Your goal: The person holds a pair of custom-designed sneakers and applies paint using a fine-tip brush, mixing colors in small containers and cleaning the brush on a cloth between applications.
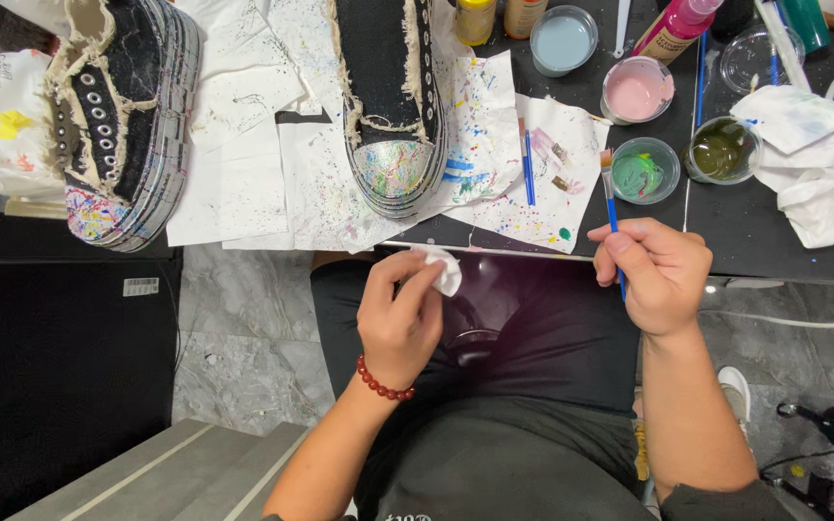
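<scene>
- Seen from above at a paint-spattered worktable (pixel 774 241): right hand (pixel 663 275) closed around a blue-handled paintbrush (pixel 611 198), gripped low on the shaft.
- Brush held nearly upright in the view, long axis running away from the body, bristles pointed toward the table's near edge, just short of a small cup of green paint (pixel 645 170).
- Left hand (pixel 400 314), red bead bracelet (pixel 381 382) at the wrist, pinched shut on a crumpled white tissue (pixel 442 268) between thumb and fingertips.
- Tissue held over the lap, level with the brush hand and well apart from it, to its left; bristles up and to the right of the tissue.
- Black canvas shoe (pixel 390 96), toe cap flecked with colour, resting on splattered paper (pixel 494 145) straight ahead of the left hand, nearer to it than to the right.
- Second spattered shoe (pixel 123 116) lying farther left; cups of pink (pixel 637 90) and olive paint (pixel 721 150) to the right.
</scene>
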